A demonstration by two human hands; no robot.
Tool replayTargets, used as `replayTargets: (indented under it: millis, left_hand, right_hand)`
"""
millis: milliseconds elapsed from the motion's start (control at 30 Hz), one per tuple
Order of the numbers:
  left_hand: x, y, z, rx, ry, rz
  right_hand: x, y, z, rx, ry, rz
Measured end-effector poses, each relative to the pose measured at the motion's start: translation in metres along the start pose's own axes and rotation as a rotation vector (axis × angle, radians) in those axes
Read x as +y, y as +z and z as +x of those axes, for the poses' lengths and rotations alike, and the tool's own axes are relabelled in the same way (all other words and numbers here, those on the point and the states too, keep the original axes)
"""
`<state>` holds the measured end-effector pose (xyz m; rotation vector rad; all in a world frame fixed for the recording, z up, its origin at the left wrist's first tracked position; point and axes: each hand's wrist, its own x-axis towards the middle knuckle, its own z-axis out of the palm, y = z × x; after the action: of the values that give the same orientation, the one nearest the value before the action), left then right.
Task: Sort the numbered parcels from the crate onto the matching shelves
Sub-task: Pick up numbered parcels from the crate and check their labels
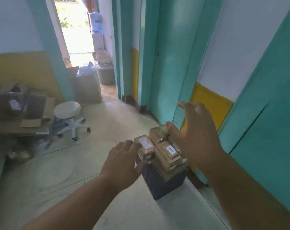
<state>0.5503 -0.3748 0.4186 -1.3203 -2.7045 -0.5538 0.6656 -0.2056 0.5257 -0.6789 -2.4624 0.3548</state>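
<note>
A dark blue crate [164,185] stands on the floor by the teal wall, heaped with brown cardboard parcels [167,155] bearing white labels. My left hand [124,161] hovers at the crate's left side with relaxed fingers, its fingertips near the leftmost labelled parcel [145,143]. My right hand [195,135] is spread open above the right side of the pile, its thumb close to the top parcel [157,132]. Neither hand holds anything. No shelves are in view.
A white rolling stool [68,117] stands at the left beside a low table [16,128] with flattened cardboard and boxes. More boxes and a dark bin [106,75] line the corridor toward a bright doorway. Teal doors and wall run along the right.
</note>
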Motion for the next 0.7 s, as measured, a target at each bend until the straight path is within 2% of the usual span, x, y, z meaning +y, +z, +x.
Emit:
replayTargets:
  millis: [167, 433, 700]
  left_hand:
    - [-0.042, 0.017, 0.117, -0.131, 0.111, -0.042]
    - [-0.057, 0.084, 0.283, -0.274, 0.264, -0.063]
    - [-0.092, 0.144, 0.406, -0.392, 0.351, -0.037]
  right_hand:
    - [0.014, 0.039, 0.07, 0.003, 0.147, -0.069]
    - [0.085, 0.094, 0.169, 0.075, 0.296, -0.187]
    - [0.134, 0.179, 0.269, -0.001, 0.411, -0.202]
